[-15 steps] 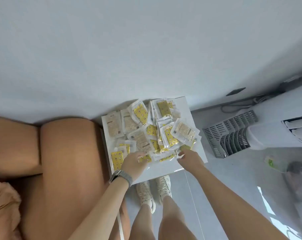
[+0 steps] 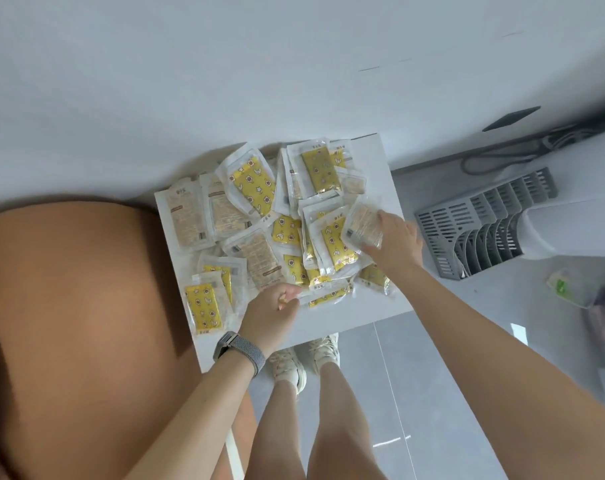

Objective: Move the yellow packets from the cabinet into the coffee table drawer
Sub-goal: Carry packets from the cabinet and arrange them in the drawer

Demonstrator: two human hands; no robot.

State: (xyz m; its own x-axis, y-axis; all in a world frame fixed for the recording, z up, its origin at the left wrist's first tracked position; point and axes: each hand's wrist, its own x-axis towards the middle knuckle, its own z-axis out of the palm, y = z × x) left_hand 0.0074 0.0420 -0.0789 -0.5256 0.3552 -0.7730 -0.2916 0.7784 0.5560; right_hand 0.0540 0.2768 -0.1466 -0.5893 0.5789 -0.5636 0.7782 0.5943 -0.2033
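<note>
Packets (image 2: 256,237) in yellow and clear plastic lie heaped on the white cabinet top (image 2: 380,296) below you, many overlapping, some showing the yellow printed face and others the pale text side. They cover most of the surface, with a bare strip along the near edge and the right side.

Your right hand (image 2: 394,240) is over the right part of the heap, with the fingers curled round one clear packet (image 2: 361,225), its pale side up; the thumb lies along its lower edge. That packet sits tilted above the others, touching the yellow one beneath it.

Your left hand (image 2: 271,310) is at the near edge of the heap, fingers curled in loosely. Its fingertips are pinched together at the edge of a packet near the middle of the pile, though you cannot tell for certain whether they have hold of it or only touch it. A grey woven watch (image 2: 238,351) is on that wrist.

To your left is a tan rounded cushion (image 2: 79,323), close beside the cabinet. On the floor to the right lies a grey slotted rack (image 2: 481,223), on its side. Your shoes (image 2: 304,362) show under the cabinet's near edge.
</note>
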